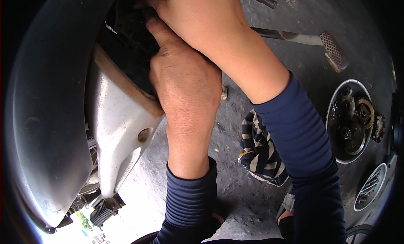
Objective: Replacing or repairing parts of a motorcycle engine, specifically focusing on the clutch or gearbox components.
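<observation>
Both my hands reach into the dark recess of a motorcycle, beside its large dark body panel (46, 109) and a dusty silver cover (115, 118). My left hand (185, 76) has its back turned up, one finger pointing into the recess and the others curled under. Crossing above it from the right is my right hand (198, 17), its thumb side bent close to the left hand's finger. Both look closed, but their fingertips and whatever they grip are hidden in shadow. Just right of my right wrist extends a metal foot pedal (332, 50) with a cross-hatched pad.
On the grey floor lies a crumpled striped cloth (261, 153), partly behind my right sleeve. Farther right sit a round metal bowl (329, 118) of greasy gears and parts, a loose toothed gear (379, 128) and an oval slotted piece (370, 187). A ribbed rubber footpeg (103, 212) sticks out lower left.
</observation>
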The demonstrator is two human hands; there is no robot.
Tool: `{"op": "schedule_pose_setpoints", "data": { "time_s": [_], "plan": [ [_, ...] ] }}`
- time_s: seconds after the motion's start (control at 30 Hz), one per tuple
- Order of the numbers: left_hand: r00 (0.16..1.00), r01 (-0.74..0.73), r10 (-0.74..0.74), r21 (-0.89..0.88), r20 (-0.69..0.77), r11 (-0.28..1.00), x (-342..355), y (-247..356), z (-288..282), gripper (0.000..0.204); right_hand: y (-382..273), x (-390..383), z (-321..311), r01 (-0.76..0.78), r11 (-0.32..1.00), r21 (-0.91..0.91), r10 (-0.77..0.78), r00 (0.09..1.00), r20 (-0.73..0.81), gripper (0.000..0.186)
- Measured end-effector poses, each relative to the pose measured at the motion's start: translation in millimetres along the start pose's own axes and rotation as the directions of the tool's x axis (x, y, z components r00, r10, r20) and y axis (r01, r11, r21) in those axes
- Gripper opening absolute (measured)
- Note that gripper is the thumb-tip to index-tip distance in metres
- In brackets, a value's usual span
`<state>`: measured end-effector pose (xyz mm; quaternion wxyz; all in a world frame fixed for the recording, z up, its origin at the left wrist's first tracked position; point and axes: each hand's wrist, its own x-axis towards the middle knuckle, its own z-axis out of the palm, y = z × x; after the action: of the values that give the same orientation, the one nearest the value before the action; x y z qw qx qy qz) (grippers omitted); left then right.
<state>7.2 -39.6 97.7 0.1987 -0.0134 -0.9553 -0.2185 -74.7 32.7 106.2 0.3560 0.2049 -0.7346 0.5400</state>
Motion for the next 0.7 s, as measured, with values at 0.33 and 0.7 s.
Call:
{"op": "schedule_pose_setpoints", "data": {
  "time_s": [0.33,0.7],
  "plan": [
    [0.996,0.087,-0.087,0.022,0.010,0.996,1.1,3.2,0.9,0.059,7.0,-6.9,-6.0,0.284,0.954,-0.098,-0.290,0.956,-0.053,0.014],
    [0.993,0.120,-0.120,0.084,-0.002,0.989,1.1,5.8,2.1,0.061,2.4,7.4,-11.8,0.287,0.934,-0.214,-0.286,0.957,0.039,0.010]
  ]
}}
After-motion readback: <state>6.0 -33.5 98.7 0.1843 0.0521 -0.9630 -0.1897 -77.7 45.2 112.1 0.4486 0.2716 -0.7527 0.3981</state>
